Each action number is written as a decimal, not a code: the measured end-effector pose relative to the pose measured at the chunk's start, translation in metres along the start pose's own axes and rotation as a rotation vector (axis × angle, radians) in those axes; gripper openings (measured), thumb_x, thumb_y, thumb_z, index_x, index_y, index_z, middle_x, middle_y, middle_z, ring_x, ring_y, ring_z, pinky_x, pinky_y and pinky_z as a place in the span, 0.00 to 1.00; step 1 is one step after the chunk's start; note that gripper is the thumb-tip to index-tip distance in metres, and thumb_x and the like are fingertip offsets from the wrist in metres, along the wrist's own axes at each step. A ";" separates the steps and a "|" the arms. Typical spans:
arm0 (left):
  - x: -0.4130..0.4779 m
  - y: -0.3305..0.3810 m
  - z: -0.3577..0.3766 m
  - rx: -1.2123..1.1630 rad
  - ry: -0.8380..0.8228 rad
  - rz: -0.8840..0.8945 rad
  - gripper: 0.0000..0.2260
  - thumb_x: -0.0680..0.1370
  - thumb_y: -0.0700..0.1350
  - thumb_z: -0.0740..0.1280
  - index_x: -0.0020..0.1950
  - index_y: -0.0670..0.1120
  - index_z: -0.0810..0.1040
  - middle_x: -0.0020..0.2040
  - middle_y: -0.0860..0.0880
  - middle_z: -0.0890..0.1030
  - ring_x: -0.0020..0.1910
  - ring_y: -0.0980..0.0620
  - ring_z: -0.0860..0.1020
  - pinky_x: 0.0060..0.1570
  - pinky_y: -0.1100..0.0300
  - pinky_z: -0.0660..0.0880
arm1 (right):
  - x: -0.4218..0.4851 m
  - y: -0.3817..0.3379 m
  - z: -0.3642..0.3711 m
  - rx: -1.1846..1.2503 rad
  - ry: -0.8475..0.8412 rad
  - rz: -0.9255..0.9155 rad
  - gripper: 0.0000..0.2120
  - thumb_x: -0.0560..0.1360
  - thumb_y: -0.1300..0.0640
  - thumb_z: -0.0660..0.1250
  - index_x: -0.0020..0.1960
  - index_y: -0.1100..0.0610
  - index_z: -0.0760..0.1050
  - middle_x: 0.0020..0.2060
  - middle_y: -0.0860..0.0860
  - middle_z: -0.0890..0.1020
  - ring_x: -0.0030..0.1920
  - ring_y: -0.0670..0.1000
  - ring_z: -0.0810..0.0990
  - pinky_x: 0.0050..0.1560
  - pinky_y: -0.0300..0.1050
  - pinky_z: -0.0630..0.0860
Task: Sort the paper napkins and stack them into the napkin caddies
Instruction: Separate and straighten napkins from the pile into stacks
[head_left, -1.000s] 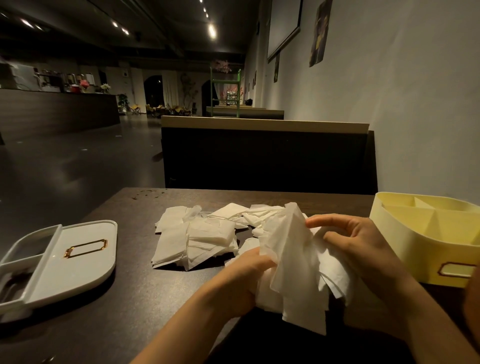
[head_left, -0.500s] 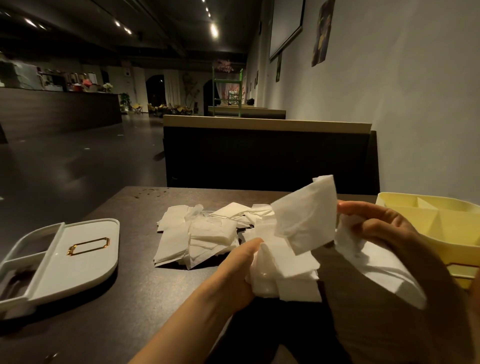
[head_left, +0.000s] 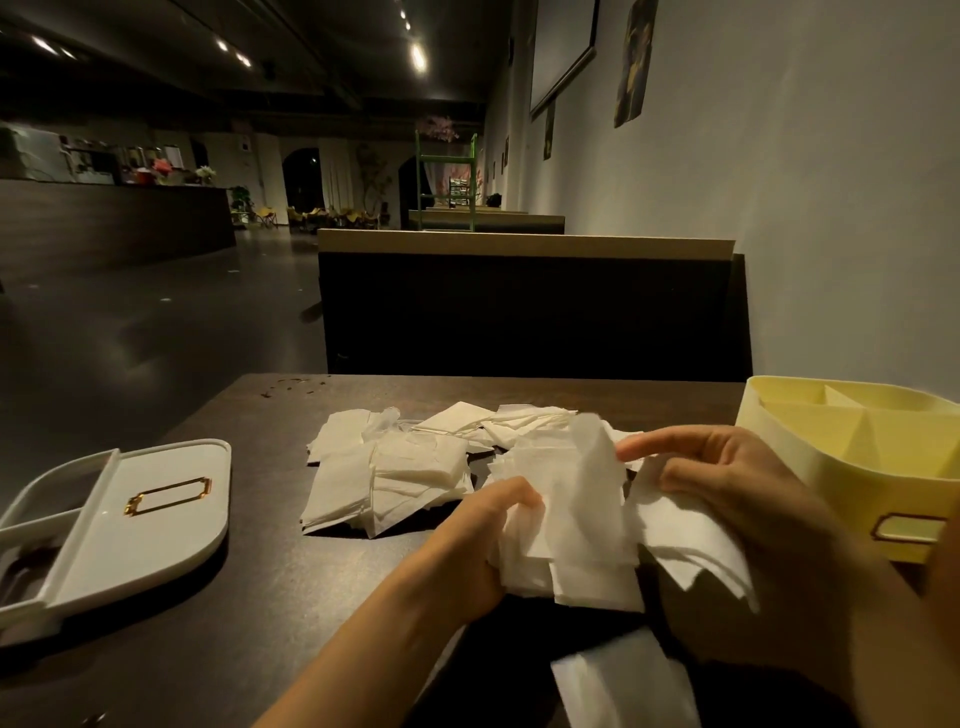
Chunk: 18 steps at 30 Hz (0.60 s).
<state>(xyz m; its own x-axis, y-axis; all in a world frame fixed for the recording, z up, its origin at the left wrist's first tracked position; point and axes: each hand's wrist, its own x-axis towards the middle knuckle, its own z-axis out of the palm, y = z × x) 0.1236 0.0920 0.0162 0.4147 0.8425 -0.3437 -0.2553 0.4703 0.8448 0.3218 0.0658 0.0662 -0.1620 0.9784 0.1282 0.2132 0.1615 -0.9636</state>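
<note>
Both hands raised a little above the near edge of a dark desk (head_left: 249, 649), close together and facing each other. Left hand (head_left: 483, 540) coming up from the lower middle on a slanted forearm, back of the hand toward the camera, fingers curled around the left edge of a thick bundle of white paper napkins (head_left: 576, 540), gripping it upright with the lower corners hanging down. Right hand (head_left: 727, 493) entering from the lower right, slightly blurred, index finger stretched to the left and touching the top of the tallest sheet of the bundle, thumb under it, the other fingers bent and holding some fanned sheets (head_left: 691, 561) pointing down and to the right; not possible to tell whether joined to the bundle or separate. Behind the hands, in the middle of the desk, a loose pile of napkins (head_left: 400, 473), flat and overlapping, apart from both caddies. At the right edge, just beside the right hand, a yellow napkin caddy (head_left: 810, 483), upright, open at the top, with dividers inside. At the left, well apart from the pile, a white napkin caddy (head_left: 166, 525) lying on its side, gold label frame (head_left: 167, 496) facing up. One more white sheet (head_left: 623, 686) low in the view, below the hands. Beyond the desk, a dark booth backrest (head_left: 519, 312).
</note>
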 end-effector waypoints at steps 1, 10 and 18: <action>0.000 0.001 0.002 0.016 0.003 0.002 0.11 0.75 0.40 0.59 0.55 0.43 0.75 0.34 0.45 0.81 0.34 0.47 0.80 0.32 0.59 0.77 | 0.001 0.003 0.003 -0.044 -0.006 0.021 0.16 0.71 0.73 0.62 0.44 0.57 0.84 0.38 0.57 0.84 0.30 0.50 0.80 0.30 0.40 0.78; -0.005 0.003 0.002 0.024 -0.017 -0.017 0.13 0.77 0.42 0.57 0.60 0.44 0.72 0.54 0.39 0.80 0.45 0.44 0.79 0.36 0.56 0.79 | 0.004 0.009 0.015 -0.450 0.240 -0.348 0.20 0.74 0.68 0.64 0.43 0.42 0.79 0.47 0.37 0.80 0.52 0.38 0.78 0.47 0.27 0.75; -0.010 0.006 0.003 0.081 0.028 -0.082 0.02 0.78 0.43 0.61 0.48 0.47 0.68 0.48 0.44 0.73 0.43 0.48 0.75 0.31 0.59 0.77 | 0.002 0.010 0.005 -0.292 0.494 -0.472 0.14 0.75 0.67 0.64 0.52 0.50 0.78 0.50 0.38 0.78 0.50 0.31 0.76 0.42 0.22 0.72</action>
<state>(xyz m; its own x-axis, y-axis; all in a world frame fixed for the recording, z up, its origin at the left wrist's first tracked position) 0.1208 0.0854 0.0262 0.4066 0.8098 -0.4230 -0.1496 0.5158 0.8436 0.3184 0.0688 0.0560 0.1380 0.7290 0.6704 0.4868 0.5396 -0.6869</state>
